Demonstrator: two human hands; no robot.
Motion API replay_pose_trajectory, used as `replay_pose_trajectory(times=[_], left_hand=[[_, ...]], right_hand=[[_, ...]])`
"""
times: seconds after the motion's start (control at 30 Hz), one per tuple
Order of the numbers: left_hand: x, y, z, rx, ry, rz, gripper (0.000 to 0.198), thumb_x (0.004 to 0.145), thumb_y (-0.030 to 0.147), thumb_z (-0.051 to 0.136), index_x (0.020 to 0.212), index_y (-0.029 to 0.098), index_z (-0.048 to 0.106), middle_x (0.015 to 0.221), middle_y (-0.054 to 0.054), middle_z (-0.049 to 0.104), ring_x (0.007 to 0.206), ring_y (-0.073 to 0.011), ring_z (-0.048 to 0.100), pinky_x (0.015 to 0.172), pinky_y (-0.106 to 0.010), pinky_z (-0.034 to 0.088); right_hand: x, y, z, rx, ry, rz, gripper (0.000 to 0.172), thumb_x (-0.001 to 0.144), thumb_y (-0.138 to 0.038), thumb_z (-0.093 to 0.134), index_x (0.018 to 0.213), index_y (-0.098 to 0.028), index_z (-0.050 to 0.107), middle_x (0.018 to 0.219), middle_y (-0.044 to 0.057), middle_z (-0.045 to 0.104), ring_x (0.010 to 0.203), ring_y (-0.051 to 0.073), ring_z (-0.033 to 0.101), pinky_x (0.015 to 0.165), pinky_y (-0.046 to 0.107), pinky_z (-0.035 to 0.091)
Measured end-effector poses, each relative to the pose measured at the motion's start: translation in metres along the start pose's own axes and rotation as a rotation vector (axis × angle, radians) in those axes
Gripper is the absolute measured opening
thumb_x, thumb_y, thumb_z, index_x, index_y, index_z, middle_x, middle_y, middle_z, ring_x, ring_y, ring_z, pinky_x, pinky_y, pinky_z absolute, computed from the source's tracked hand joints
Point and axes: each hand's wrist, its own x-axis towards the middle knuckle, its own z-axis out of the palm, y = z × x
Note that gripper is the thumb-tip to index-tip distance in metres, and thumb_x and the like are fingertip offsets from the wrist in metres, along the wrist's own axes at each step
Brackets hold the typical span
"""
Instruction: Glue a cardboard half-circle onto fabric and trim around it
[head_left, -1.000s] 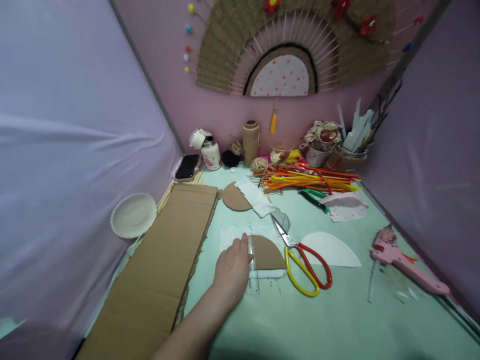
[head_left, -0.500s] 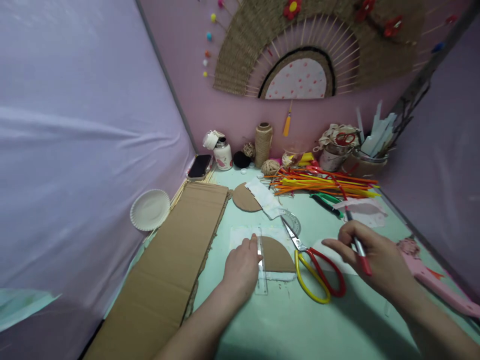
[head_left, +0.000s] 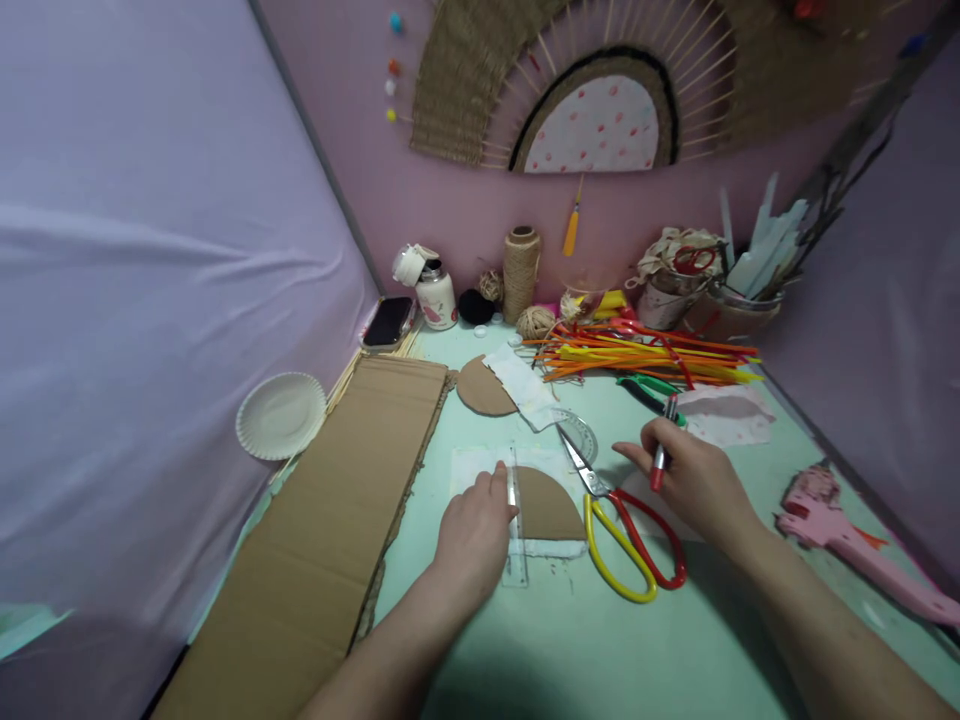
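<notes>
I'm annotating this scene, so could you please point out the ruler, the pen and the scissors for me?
Ruler (head_left: 516,548): head view, on its clear lower half.
Pen (head_left: 661,459): head view, on its silver barrel.
Scissors (head_left: 596,486): head view, on the metal near the pivot.

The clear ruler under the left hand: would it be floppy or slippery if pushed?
The clear ruler looks thin and straight, so it is probably light and fairly stiff. Its glossy glint suggests a smooth surface that might slide easily if the left hand weren't resting on it. Lying flat, it seems unlikely to roll.
</notes>
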Motion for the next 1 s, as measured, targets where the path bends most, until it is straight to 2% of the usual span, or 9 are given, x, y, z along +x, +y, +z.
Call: replay_pose_trajectory(times=[0.1, 0.23, 0.37, 0.57, 0.67, 0.77, 0.87, 1.0], left_hand=[[0.001, -0.001, 0.001, 0.002, 0.015, 0.014, 0.053, 0.099, 0.02, 0.037, 0.152, 0.014, 0.032, 0.124, -0.017, 0.06, 0.106, -0.0251, 0.064, 0.084, -0.033, 0.047], [0.003, -0.002, 0.001, -0.02, 0.007, 0.012, 0.053, 0.1, 0.023, 0.038, 0.152, 0.015, 0.032, 0.125, -0.016, 0.06, 0.108, -0.0252, 0.063, 0.084, -0.032, 0.047], [0.001, -0.004, 0.0, -0.076, 0.026, 0.013, 0.054, 0.099, 0.027, 0.043, 0.151, 0.015, 0.033, 0.13, -0.016, 0.06, 0.113, -0.0267, 0.062, 0.088, -0.033, 0.047], [-0.012, -0.011, -0.003, -0.162, 0.147, -0.009, 0.055, 0.098, 0.025, 0.046, 0.15, 0.013, 0.033, 0.129, -0.016, 0.06, 0.12, -0.0269, 0.057, 0.098, -0.037, 0.045], [-0.02, -0.01, 0.0, -0.204, 0.213, -0.011, 0.06, 0.094, 0.036, 0.056, 0.147, 0.016, 0.036, 0.133, -0.016, 0.056, 0.126, -0.0287, 0.051, 0.106, -0.042, 0.041], [-0.025, -0.005, 0.007, -0.22, 0.211, 0.044, 0.077, 0.083, 0.047, 0.069, 0.147, 0.019, 0.037, 0.147, -0.016, 0.045, 0.139, -0.0332, 0.037, 0.113, -0.048, 0.032], [-0.027, -0.004, 0.014, -0.241, 0.195, 0.073, 0.078, 0.082, 0.042, 0.07, 0.148, 0.019, 0.036, 0.152, -0.015, 0.041, 0.142, -0.0332, 0.032, 0.115, -0.051, 0.029], [-0.029, -0.011, 0.019, -0.296, 0.252, 0.081, 0.065, 0.086, 0.023, 0.061, 0.146, 0.018, 0.037, 0.146, -0.014, 0.049, 0.137, -0.0305, 0.041, 0.113, -0.05, 0.034]], right_hand=[[-0.003, -0.001, 0.001, 0.017, 0.002, -0.008, 0.027, 0.092, -0.045, 0.053, 0.075, -0.026, 0.046, 0.066, 0.001, 0.058, 0.059, 0.02, 0.054, 0.057, 0.03, 0.039], [-0.009, -0.005, 0.007, 0.041, -0.135, -0.057, 0.013, 0.092, -0.034, 0.052, 0.086, -0.024, 0.057, 0.079, 0.005, 0.066, 0.074, 0.023, 0.061, 0.065, 0.032, 0.045], [-0.015, -0.006, 0.015, 0.05, -0.206, -0.086, 0.015, 0.093, -0.035, 0.051, 0.093, -0.023, 0.06, 0.084, 0.006, 0.068, 0.08, 0.024, 0.063, 0.068, 0.033, 0.047], [-0.018, -0.004, 0.018, 0.061, -0.247, -0.087, 0.021, 0.095, -0.038, 0.049, 0.098, -0.021, 0.062, 0.086, 0.008, 0.068, 0.083, 0.026, 0.063, 0.07, 0.035, 0.047], [-0.02, -0.007, 0.017, 0.059, -0.248, -0.098, 0.021, 0.095, -0.036, 0.048, 0.098, -0.021, 0.062, 0.087, 0.008, 0.068, 0.083, 0.026, 0.062, 0.07, 0.036, 0.047], [-0.021, -0.012, 0.017, 0.048, -0.253, -0.122, 0.021, 0.095, -0.035, 0.047, 0.099, -0.02, 0.062, 0.086, 0.009, 0.067, 0.084, 0.026, 0.062, 0.07, 0.036, 0.047], [-0.021, -0.015, 0.017, 0.039, -0.265, -0.149, 0.023, 0.096, -0.035, 0.047, 0.102, -0.02, 0.063, 0.086, 0.009, 0.066, 0.084, 0.026, 0.061, 0.07, 0.036, 0.047], [-0.021, -0.017, 0.016, 0.03, -0.27, -0.163, 0.022, 0.097, -0.034, 0.046, 0.102, -0.021, 0.063, 0.084, 0.009, 0.066, 0.081, 0.026, 0.061, 0.068, 0.035, 0.046]])
